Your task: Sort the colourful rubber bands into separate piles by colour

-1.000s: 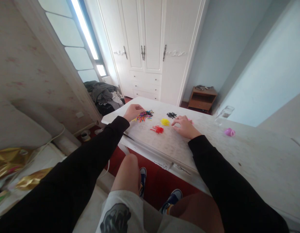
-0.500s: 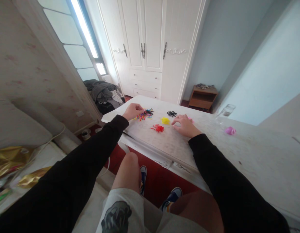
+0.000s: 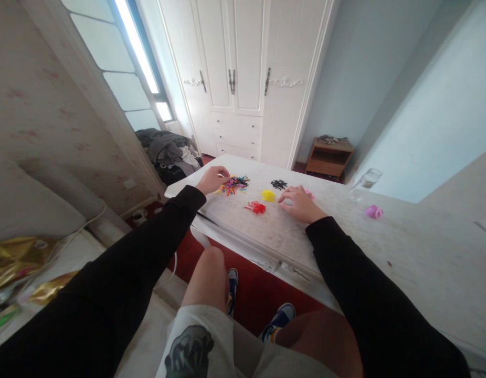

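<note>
My left hand [image 3: 212, 180] is at the left edge of a mixed pile of thin, multicoloured strands [image 3: 234, 185], perhaps small rubber bands. Its thumb and fingers are pinched together; whatever lies between them is too small to make out. My right hand [image 3: 300, 203] rests on the white table [image 3: 259, 233], thumb and forefinger curved with a gap between them. A bit of blue shows under that hand, and a pink heap [image 3: 309, 195] peeks out behind it. Nearby lie separate heaps: black [image 3: 278, 184], yellow [image 3: 268, 195] and red [image 3: 255, 207].
Toward the right of the tabletop are a purple-pink object [image 3: 373, 211] and a clear container [image 3: 367, 181] lying tilted. The table's front edge runs above my knees. Behind stand a white wardrobe [image 3: 239, 63] and a small brown nightstand [image 3: 329, 157]. Dark clothes [image 3: 168, 152] are piled at the left.
My left hand has shifted slightly left, toward the outer edge of the mixed pile. My right hand and the sorted heaps look almost the same.
</note>
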Available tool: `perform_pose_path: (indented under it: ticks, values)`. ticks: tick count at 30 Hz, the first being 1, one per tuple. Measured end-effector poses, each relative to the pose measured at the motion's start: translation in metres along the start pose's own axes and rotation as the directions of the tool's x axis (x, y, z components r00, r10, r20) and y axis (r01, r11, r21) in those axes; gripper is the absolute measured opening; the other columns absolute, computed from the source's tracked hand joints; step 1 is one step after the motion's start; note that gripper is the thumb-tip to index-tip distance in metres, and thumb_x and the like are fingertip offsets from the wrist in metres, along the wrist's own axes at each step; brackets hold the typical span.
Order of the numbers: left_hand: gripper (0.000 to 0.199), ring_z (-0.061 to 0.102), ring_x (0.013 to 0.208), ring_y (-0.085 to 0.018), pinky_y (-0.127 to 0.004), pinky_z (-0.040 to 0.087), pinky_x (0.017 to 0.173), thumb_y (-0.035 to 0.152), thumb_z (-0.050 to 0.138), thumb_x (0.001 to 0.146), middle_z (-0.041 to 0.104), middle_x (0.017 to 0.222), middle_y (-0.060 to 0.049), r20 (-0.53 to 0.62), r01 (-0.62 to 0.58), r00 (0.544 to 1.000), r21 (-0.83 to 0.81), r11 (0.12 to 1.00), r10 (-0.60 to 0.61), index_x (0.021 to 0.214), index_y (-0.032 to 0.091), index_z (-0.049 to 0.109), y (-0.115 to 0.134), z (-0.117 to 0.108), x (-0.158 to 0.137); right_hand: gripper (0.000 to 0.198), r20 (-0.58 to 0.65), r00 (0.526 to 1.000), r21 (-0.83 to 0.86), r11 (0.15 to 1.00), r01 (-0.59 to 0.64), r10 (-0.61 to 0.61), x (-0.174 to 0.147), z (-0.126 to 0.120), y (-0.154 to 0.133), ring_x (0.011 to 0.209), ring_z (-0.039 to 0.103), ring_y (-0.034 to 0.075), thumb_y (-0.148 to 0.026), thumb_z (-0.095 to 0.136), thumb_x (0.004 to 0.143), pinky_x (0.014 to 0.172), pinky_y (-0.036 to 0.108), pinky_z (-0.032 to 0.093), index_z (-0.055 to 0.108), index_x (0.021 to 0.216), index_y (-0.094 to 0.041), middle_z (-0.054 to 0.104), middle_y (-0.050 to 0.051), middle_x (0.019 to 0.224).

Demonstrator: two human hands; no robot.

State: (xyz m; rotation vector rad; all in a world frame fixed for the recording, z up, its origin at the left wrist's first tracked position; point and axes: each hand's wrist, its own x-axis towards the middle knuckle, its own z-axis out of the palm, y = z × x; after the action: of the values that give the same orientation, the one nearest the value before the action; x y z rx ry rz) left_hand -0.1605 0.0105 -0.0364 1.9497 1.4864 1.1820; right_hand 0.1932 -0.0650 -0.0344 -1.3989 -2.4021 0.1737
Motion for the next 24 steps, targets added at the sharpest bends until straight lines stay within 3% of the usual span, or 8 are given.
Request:
perform_pose_path:
  ticks: [7,13,19,21,24]
  values:
    - [0.013,0.070,0.074,-0.023,-0.032,0.053,0.074,0.028,0.074,0.070,0.076,0.073,-0.007,0.020,-0.049,0.999,0.203,0.978,0.046,0.074,0.017,0.078,0.003,-0.011,-0.004,0.020,0.021,0.999,-0.002,0.999,0.039,-0.039,0.003,0.004,0.007,0.115,0.052,0.032,-0.027,0.061,0.090,0.103,0.050,0.039,0.080,0.095,-0.022,0.071,0.011,0.119]
    - [0.020,0.068,0.067,-0.022,-0.032,0.049,0.066,0.034,0.083,0.064,0.074,0.066,-0.008,-0.032,0.027,0.999,0.209,0.978,-0.021,0.070,0.016,0.078,-0.008,-0.018,-0.004,0.020,0.023,1.000,0.011,1.000,0.009,-0.009,0.001,0.003,0.004,0.117,0.051,0.032,-0.029,0.061,0.090,0.104,0.051,0.038,0.080,0.095,-0.023,0.070,0.010,0.119]
    - [0.018,0.067,0.069,-0.020,-0.031,0.049,0.069,0.032,0.080,0.066,0.075,0.070,-0.007,-0.098,0.085,0.993,0.208,0.974,-0.066,0.074,0.016,0.078,-0.014,-0.024,-0.006,0.022,0.043,0.999,-0.006,1.000,0.009,-0.008,0.000,0.001,0.001,0.117,0.051,0.032,-0.029,0.060,0.091,0.104,0.050,0.037,0.080,0.094,-0.022,0.071,0.010,0.119]
    - [0.020,0.065,0.068,-0.020,-0.031,0.048,0.069,0.035,0.079,0.069,0.075,0.070,-0.006,-0.073,0.054,0.997,0.210,0.976,-0.040,0.075,0.017,0.079,-0.010,-0.025,-0.008,0.023,0.044,0.999,-0.017,1.000,0.010,-0.010,-0.001,0.001,0.001,0.117,0.051,0.032,-0.029,0.059,0.091,0.103,0.050,0.038,0.081,0.095,-0.022,0.071,0.010,0.120]
    - [0.023,0.064,0.069,-0.019,-0.030,0.048,0.070,0.040,0.077,0.072,0.075,0.071,-0.006,0.053,-0.047,0.998,0.194,0.980,0.038,0.075,0.017,0.078,0.003,-0.024,-0.010,0.024,0.053,0.998,-0.019,1.000,0.025,-0.024,-0.001,0.001,0.001,0.116,0.051,0.031,-0.029,0.058,0.091,0.103,0.049,0.037,0.081,0.095,-0.022,0.071,0.011,0.120]
